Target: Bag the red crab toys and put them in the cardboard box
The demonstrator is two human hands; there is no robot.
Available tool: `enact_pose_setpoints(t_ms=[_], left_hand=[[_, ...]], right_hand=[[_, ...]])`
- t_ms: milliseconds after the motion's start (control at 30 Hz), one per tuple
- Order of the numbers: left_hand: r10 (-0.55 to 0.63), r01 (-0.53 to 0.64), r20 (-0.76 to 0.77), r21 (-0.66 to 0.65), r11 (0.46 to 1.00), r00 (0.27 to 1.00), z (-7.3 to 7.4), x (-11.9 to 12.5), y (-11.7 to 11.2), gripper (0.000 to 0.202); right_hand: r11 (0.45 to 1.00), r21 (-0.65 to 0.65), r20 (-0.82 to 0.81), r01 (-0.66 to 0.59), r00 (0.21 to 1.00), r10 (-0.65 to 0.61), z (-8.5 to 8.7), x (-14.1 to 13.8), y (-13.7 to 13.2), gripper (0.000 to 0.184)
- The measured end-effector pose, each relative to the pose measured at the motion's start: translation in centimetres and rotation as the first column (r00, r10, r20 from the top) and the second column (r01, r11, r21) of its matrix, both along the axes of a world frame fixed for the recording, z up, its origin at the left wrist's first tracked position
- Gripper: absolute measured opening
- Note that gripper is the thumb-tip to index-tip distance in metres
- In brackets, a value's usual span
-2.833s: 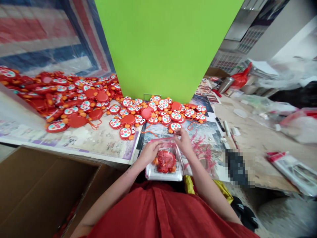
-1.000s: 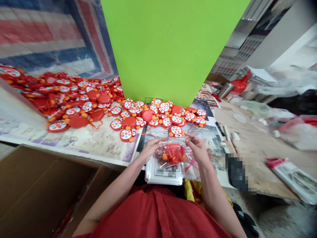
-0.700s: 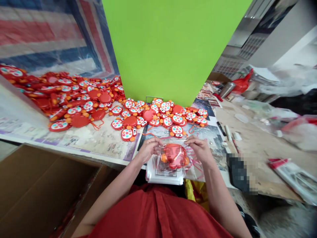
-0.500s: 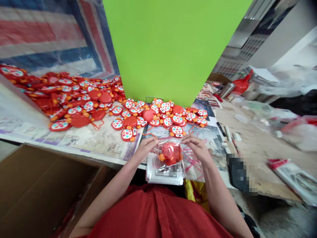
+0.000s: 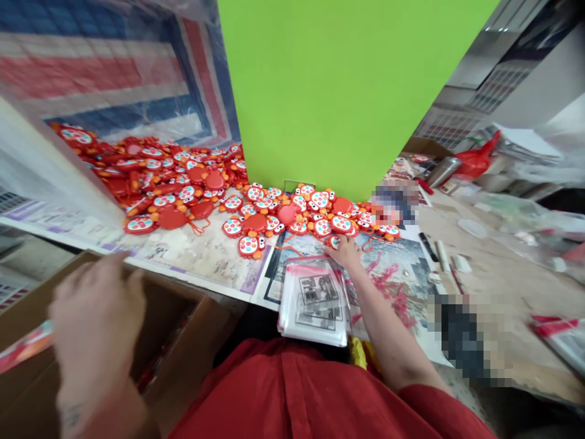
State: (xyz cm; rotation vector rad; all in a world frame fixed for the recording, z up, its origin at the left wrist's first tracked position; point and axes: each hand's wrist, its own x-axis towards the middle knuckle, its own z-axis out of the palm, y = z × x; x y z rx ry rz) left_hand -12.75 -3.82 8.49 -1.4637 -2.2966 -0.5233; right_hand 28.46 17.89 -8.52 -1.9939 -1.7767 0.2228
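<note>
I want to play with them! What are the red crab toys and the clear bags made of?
The crab toy looks like hard plastic: its red shell is smooth and shiny. The bags look like thin, clear plastic: glossy, and you can see the printed sheet through them.

Red-orange toy crabs (image 5: 249,246): teal, pink dots; lime-green board (image 5: 338,91); red shirt (image 5: 283,390).

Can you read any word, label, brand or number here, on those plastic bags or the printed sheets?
No text is legible.
Black-and-white panel on the clear plastic bags: too small to read.
Printed sheet on the table: too blurred.
Red-and-white packet: too blurred.
</note>
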Motion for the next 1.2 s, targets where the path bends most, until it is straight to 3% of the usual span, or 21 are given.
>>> enact_pose_setpoints(t_ms=[33, 67, 100, 167, 233, 300, 367, 433, 500, 567, 633, 700, 800, 867, 1000, 1133, 1200], left_hand=[[-0.076, 0.076, 0.012, 0.021, 0.997, 0.997, -0.7, 1.8, 1.0, 0.039], [-0.225, 0.226, 0.057, -0.006, 0.974, 0.973, -1.6, 4.0, 2.3, 0.036], [-0.400, 0.412, 0.140, -0.071, 0.908, 0.906, -2.8, 6.6, 3.8, 0.035], [-0.611, 0.666, 0.287, -0.161, 0.729, 0.738, -5.4, 12.0, 6.3, 0.036], [-0.744, 0.822, 0.349, -0.229, 0.522, 0.570, -8.2, 16.8, 7.7, 0.058], [-0.807, 0.891, 0.395, -0.307, 0.334, 0.439, -10.7, 19.9, 7.9, 0.091], [-0.814, 0.902, 0.448, -0.383, 0.200, 0.371, -12.4, 21.1, 7.5, 0.103], [-0.805, 0.898, 0.485, -0.420, 0.128, 0.342, -13.3, 21.0, 6.9, 0.092], [-0.807, 0.910, 0.505, -0.403, 0.094, 0.307, -13.4, 20.3, 6.5, 0.076], [-0.810, 0.931, 0.518, -0.354, 0.088, 0.274, -13.0, 20.0, 6.5, 0.057], [-0.805, 0.942, 0.522, -0.312, 0.127, 0.282, -12.4, 20.2, 6.9, 0.034], [-0.789, 0.926, 0.497, -0.286, 0.246, 0.362, -12.2, 21.0, 7.7, 0.023], [-0.723, 0.843, 0.434, -0.272, 0.464, 0.538, -12.5, 22.7, 9.0, 0.022], [-0.680, 0.785, 0.392, -0.296, 0.545, 0.620, -13.1, 23.7, 9.7, 0.024], [-0.680, 0.743, 0.303, -0.317, 0.590, 0.668, -14.2, 24.5, 10.0, 0.020], [-0.717, 0.789, 0.329, -0.218, 0.575, 0.614, -14.9, 24.1, 9.6, 0.017], [-0.701, 0.787, 0.377, -0.156, 0.597, 0.606, -15.2, 23.9, 9.5, 0.023]], right_hand=[[1.000, -0.001, 0.046, 0.025, 0.999, -0.024, -0.2, -0.6, 0.0, 0.065], [1.000, -0.003, 0.081, 0.029, 0.996, -0.028, -0.2, -1.1, -0.1, 0.064], [1.000, -0.015, 0.100, 0.017, 0.995, -0.016, -0.2, -1.3, -0.1, 0.062], [0.997, -0.063, 0.091, -0.047, 0.994, 0.053, 0.0, -1.3, -0.2, 0.059], [0.988, -0.077, 0.035, -0.133, 0.990, 0.136, 0.4, -0.4, -0.3, 0.061], [0.987, -0.026, -0.041, -0.161, 0.986, 0.160, 0.8, 1.1, -0.4, 0.063], [0.993, 0.055, -0.120, -0.104, 0.987, 0.110, 1.1, 3.0, -0.8, 0.062], [0.994, 0.110, -0.196, -0.002, 0.980, 0.024, 1.5, 4.9, -1.4, 0.058], [0.989, 0.120, -0.305, 0.092, 0.951, -0.051, 1.9, 6.5, -2.1, 0.051], [0.985, 0.100, -0.512, 0.140, 0.856, -0.070, 2.4, 7.5, -3.1, 0.046], [0.985, 0.095, -0.696, 0.143, 0.717, -0.037, 3.1, 7.8, -4.3, 0.045], [0.991, 0.107, -0.793, 0.083, 0.608, 0.035, 3.9, 7.5, -5.6, 0.046], [0.989, 0.114, -0.857, -0.095, 0.494, 0.147, 5.0, 6.4, -7.5, 0.046], [0.975, 0.115, -0.879, -0.189, 0.437, 0.189, 5.4, 5.7, -8.4, 0.047], [0.969, 0.120, -0.888, -0.218, 0.413, 0.203, 5.8, 4.9, -9.3, 0.044], [0.962, 0.092, -0.896, -0.257, 0.400, 0.193, 5.8, 5.1, -9.6, 0.042], [0.943, 0.049, -0.896, -0.328, 0.403, 0.187, 5.8, 5.2, -9.7, 0.043]])
